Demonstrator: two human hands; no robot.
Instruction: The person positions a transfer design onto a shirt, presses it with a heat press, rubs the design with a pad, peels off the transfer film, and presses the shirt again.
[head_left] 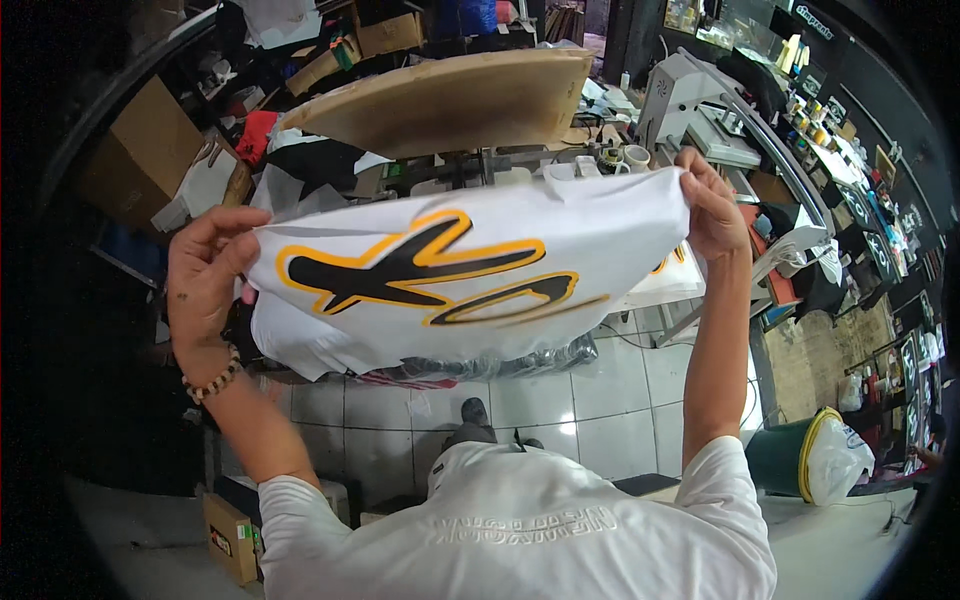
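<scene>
A white cloth [480, 265], which looks like a garment, is stretched in the air in front of me. It carries a large black print edged in orange-yellow, and its lower left part hangs in loose folds. My left hand [208, 265] pinches its upper left corner between thumb and fingers. At the upper right corner my right hand [716, 210] grips the fabric, raised a little higher than the left. Partly hidden behind the cloth's right end lies another white piece [660, 284] with a similar orange print.
Beyond the cloth stands a large tan panel [440, 100] above a cluttered table with a white mug [635, 157]. A grey press machine [675, 95] is at the right back. A cardboard box [145, 150] stands left, a green bin [785, 460] right. Below lies a plastic-wrapped bundle [545, 362].
</scene>
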